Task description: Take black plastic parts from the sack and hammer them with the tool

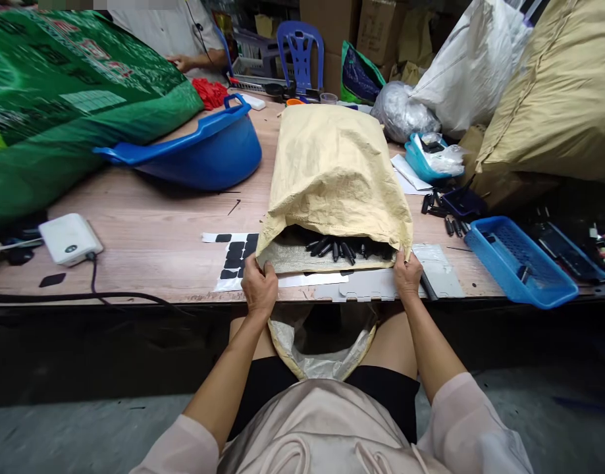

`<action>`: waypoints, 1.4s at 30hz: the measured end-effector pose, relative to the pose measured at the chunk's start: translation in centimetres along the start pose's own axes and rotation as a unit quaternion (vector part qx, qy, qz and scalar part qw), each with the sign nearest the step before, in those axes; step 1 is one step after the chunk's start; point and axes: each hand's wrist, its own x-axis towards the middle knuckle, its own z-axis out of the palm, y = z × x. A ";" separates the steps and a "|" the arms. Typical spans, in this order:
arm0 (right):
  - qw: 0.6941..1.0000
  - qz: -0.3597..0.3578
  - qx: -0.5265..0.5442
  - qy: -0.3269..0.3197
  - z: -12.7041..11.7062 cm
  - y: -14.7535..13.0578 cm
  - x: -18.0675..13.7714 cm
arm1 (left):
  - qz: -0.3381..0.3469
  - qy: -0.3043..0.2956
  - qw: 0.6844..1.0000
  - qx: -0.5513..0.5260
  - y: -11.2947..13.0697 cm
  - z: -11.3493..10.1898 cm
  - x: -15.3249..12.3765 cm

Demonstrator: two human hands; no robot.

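Note:
A tan woven sack (334,171) lies on the wooden table (154,227) with its open mouth toward me. Several black pen-like parts (339,249) show inside the mouth. My left hand (259,286) is closed on the lower lip of the sack at its left corner. My right hand (407,273) is closed on the sack's right corner. A second open sack (322,349) sits between my knees under the table edge. Beside my left hand lies a white sheet of black stickers (233,260).
A blue basin (203,148) leans at the back left beside a big green bag (60,105). A white device (70,238) with a cable sits at left. A blue basket (522,260) stands at right, loose black parts (443,210) behind it. Another person's arm (191,60) rests at the far edge.

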 end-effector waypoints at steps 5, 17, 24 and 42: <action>1.000 0.001 -0.008 0.000 -0.2 0.1 -0.1 | 0.120 0.120 0.985 -0.014 0.0 -1.6 -3.2; 1.000 0.009 -0.009 0.000 -0.7 -0.1 -0.4 | 0.257 -0.145 0.953 0.062 7.0 6.1 0.0; 1.000 0.015 -0.012 0.003 -0.9 -0.1 -0.5 | 0.262 -0.152 0.951 0.054 5.5 5.7 0.5; 0.998 -0.001 0.023 0.051 -1.3 -0.1 -0.1 | 0.342 -0.327 0.880 -0.033 4.5 5.0 -3.1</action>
